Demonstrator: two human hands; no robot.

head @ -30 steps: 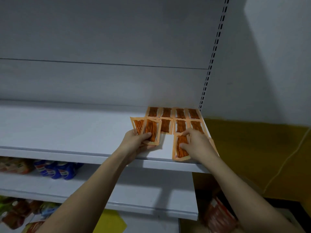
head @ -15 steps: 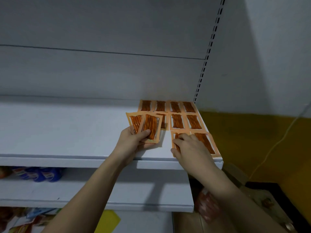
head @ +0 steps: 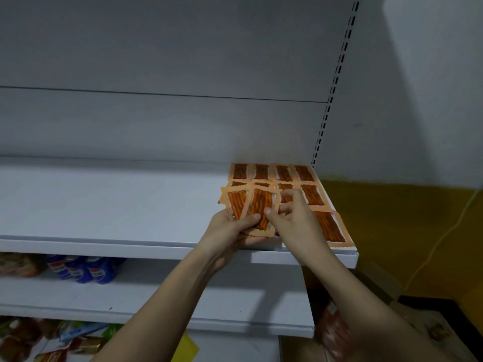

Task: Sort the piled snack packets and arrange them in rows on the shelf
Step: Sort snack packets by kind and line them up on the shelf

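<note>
Gripped in the left hand (head: 230,228) is a fanned stack of orange plastic snack packets (head: 251,207), thumb pressed across the front one. Right hand (head: 292,218) pinches that front packet's edge. Both hover over the white metal shelf (head: 104,205), beside flat rows of matching laid packets (head: 295,176) at its right end.

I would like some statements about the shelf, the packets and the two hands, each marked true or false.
1. The left hand holds a fan of orange snack packets. True.
2. The right hand rests on the lower shelf. False: it reaches to the held packets above the upper shelf.
3. Packets lie in rows at the shelf's right end. True.
4. The back row shows six packets. False: four show.
5. Blue packets lie on the shelf below. True.
</note>
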